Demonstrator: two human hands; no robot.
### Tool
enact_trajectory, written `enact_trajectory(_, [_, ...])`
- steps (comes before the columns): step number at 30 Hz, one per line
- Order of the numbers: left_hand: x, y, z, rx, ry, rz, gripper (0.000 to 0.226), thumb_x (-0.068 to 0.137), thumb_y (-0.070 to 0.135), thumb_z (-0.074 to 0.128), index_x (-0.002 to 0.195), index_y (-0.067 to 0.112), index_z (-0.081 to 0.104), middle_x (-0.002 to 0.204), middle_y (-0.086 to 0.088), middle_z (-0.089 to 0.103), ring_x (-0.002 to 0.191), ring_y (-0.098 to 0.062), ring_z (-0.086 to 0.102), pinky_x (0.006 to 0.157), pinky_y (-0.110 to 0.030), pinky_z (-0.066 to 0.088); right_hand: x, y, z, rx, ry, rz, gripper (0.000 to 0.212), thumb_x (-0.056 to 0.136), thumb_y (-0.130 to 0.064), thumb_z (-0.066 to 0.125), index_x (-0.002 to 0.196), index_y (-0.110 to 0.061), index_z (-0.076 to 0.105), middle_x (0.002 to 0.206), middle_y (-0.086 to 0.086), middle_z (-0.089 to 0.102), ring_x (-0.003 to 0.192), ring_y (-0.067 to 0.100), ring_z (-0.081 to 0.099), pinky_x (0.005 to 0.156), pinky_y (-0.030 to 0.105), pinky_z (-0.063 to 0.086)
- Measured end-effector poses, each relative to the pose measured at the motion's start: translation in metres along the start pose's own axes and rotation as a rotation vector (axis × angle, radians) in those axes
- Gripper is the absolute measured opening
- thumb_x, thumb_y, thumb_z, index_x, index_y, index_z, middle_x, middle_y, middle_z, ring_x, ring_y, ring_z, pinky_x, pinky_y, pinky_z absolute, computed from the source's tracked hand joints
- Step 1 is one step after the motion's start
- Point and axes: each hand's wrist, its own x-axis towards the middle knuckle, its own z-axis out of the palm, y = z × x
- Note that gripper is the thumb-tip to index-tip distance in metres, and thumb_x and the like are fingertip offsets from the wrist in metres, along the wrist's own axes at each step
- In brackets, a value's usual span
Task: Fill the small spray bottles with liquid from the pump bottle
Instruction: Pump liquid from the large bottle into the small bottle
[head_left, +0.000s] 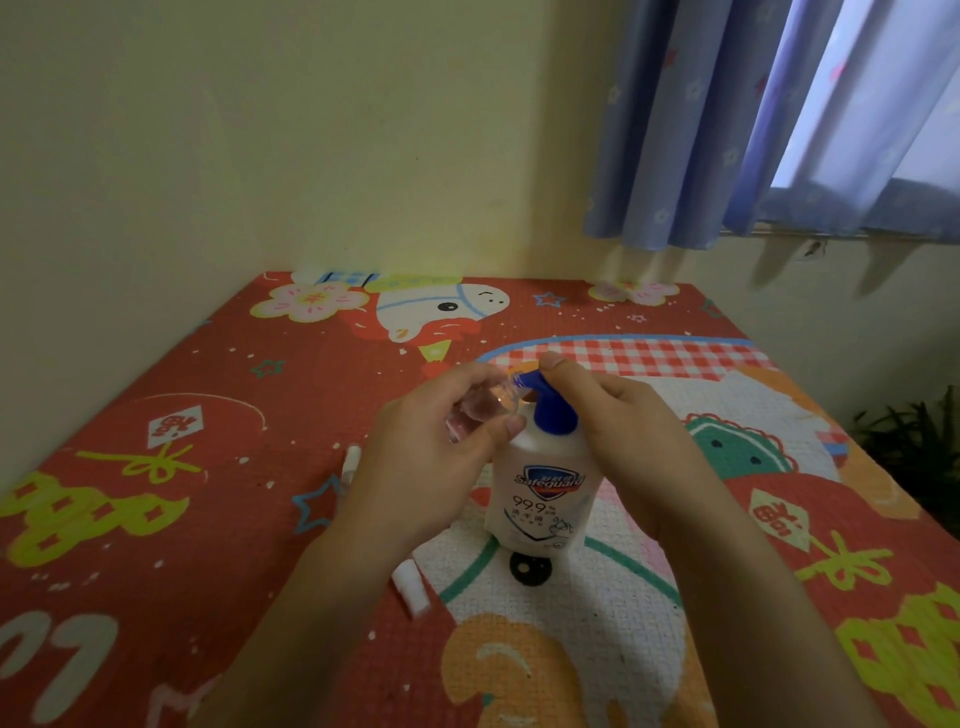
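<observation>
A white pump bottle (543, 493) with a blue pump head (553, 410) stands upright on the patterned mat. My left hand (431, 447) grips a small clear spray bottle (480, 410), tilted, with its open mouth right at the blue nozzle. My right hand (618, 415) wraps around the pump from the right, its thumb pressing on top of the pump head. A white spray cap (411, 590) lies on the mat below my left wrist. Another small bottle (351, 462) lies partly hidden behind my left hand.
The colourful red mat (218, 467) covers a table set into a wall corner. Blue curtains (727, 130) hang at the back right. A dark plant (919, 452) sits past the table's right edge.
</observation>
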Motion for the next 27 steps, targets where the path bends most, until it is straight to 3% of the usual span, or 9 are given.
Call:
enact_trajectory(2, [0.0002, 0.0017, 0.0003, -0.012, -0.003, 0.005, 0.027, 0.091, 0.035, 0.070, 0.106, 0.054, 0.057, 0.101, 0.024, 0.068, 0.096, 0.007, 0.061, 0.076, -0.009, 0.046, -0.0006, 0.0002, -0.0001, -0.001, -0.005, 0.002, 0.043, 0.092, -0.059, 0.053, 0.077, -0.028, 0.079, 0.080, -0.010, 0.077, 0.074, 0.010, 0.072, 0.070, 0.028, 0.055])
enact_trajectory(6, [-0.0004, 0.0055, -0.0004, -0.037, 0.009, 0.022, 0.030, 0.091, 0.036, 0.069, 0.098, 0.060, 0.053, 0.100, 0.027, 0.066, 0.093, 0.005, 0.061, 0.078, -0.014, 0.048, -0.0021, -0.0016, 0.0019, 0.012, 0.015, 0.023, 0.047, 0.088, -0.066, 0.051, 0.073, -0.031, 0.079, 0.077, -0.011, 0.077, 0.079, 0.011, 0.071, 0.078, 0.032, 0.053])
enact_trajectory(12, [-0.0014, 0.0069, 0.0010, -0.017, 0.009, 0.031, 0.028, 0.092, 0.034, 0.070, 0.104, 0.054, 0.055, 0.098, 0.021, 0.068, 0.094, 0.004, 0.060, 0.078, -0.015, 0.047, -0.0038, -0.0056, 0.0010, -0.019, 0.034, 0.049, 0.063, 0.085, -0.077, 0.042, 0.083, -0.025, 0.079, 0.084, -0.006, 0.077, 0.086, 0.013, 0.070, 0.080, 0.034, 0.052])
enact_trajectory(16, [-0.0018, 0.0042, 0.0021, -0.038, 0.024, 0.019, 0.025, 0.091, 0.033, 0.070, 0.111, 0.045, 0.060, 0.095, 0.020, 0.068, 0.091, 0.004, 0.061, 0.075, -0.010, 0.046, -0.0037, -0.0041, 0.0023, 0.007, 0.027, 0.055, 0.056, 0.080, -0.077, 0.047, 0.088, -0.033, 0.080, 0.090, -0.005, 0.079, 0.091, 0.016, 0.072, 0.094, 0.043, 0.053])
enact_trajectory(22, [-0.0021, 0.0051, 0.0011, -0.076, 0.027, 0.025, 0.027, 0.092, 0.033, 0.069, 0.103, 0.054, 0.057, 0.099, 0.022, 0.068, 0.094, 0.005, 0.062, 0.077, -0.011, 0.048, -0.0031, -0.0042, 0.0026, 0.018, 0.021, 0.057, 0.050, 0.081, -0.076, 0.048, 0.083, -0.037, 0.080, 0.087, -0.006, 0.079, 0.091, 0.017, 0.072, 0.094, 0.046, 0.053])
enact_trajectory(27, [-0.0017, 0.0076, 0.0007, -0.117, 0.039, 0.034, 0.025, 0.090, 0.033, 0.071, 0.108, 0.048, 0.061, 0.101, 0.022, 0.069, 0.098, 0.006, 0.063, 0.080, -0.011, 0.049, -0.0028, -0.0038, 0.0011, 0.007, 0.023, 0.066, 0.052, 0.082, -0.074, 0.050, 0.076, -0.032, 0.080, 0.083, -0.004, 0.079, 0.089, 0.018, 0.072, 0.094, 0.046, 0.053])
